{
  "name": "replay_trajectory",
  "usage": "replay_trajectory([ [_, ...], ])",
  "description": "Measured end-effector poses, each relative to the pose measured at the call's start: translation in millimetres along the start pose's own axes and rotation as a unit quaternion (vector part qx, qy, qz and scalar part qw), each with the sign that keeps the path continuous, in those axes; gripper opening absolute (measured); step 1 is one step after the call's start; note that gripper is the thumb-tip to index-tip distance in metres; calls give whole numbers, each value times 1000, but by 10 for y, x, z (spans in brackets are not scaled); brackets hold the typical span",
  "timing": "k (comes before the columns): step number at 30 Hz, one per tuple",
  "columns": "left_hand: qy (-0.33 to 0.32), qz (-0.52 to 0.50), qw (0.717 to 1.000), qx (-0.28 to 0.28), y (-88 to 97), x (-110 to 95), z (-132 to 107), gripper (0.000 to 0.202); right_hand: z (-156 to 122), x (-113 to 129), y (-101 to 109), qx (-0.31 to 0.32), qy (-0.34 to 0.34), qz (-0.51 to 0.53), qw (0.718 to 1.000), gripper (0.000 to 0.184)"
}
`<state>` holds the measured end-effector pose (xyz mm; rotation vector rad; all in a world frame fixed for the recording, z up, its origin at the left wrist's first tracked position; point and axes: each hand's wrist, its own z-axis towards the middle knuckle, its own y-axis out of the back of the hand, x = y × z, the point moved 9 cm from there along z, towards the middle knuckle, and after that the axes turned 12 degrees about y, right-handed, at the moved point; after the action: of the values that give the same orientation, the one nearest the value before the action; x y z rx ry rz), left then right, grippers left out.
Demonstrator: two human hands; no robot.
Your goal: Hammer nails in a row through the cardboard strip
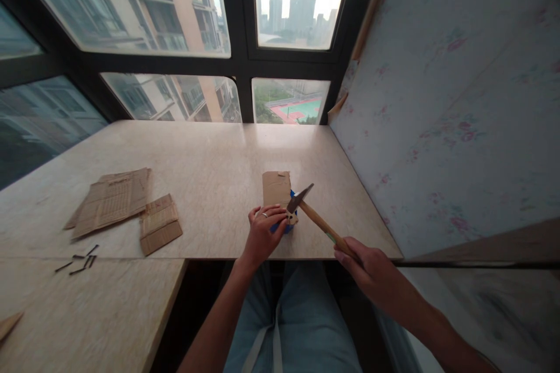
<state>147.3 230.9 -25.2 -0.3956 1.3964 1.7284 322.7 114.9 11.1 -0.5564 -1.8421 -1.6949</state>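
My right hand [361, 259] grips the wooden handle of a hammer [321, 222]. The hammer's dark metal head is low over a small pale block [294, 219] with dark spots on it, close to my left fingertips. My left hand [268, 226] is closed at that block, thumb and fingers drawn together; what they pinch is too small to make out. Blue material [287, 229] shows around and under the block. An upright-looking or flat piece of cardboard [276, 186] extends beyond my left fingers; I cannot tell which.
On the left of the pale countertop [210, 186] lie stacked cardboard sheets [111, 201] and a smaller folded cardboard piece [160, 224]. Several dark nails [83, 259] are scattered nearer me. A wallpapered wall [455, 105] bounds the right, windows [291, 99] the back.
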Motion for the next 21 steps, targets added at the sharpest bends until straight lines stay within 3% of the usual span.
replay_trajectory([
  [9,5,10,1000,11,-11,-27,22,21,-82,-168,-138,-43,-23,57,997,35],
  [21,23,18,1000,-11,-25,-75,63,10,-171,-295,-263,-62,-45,88,993,38],
])
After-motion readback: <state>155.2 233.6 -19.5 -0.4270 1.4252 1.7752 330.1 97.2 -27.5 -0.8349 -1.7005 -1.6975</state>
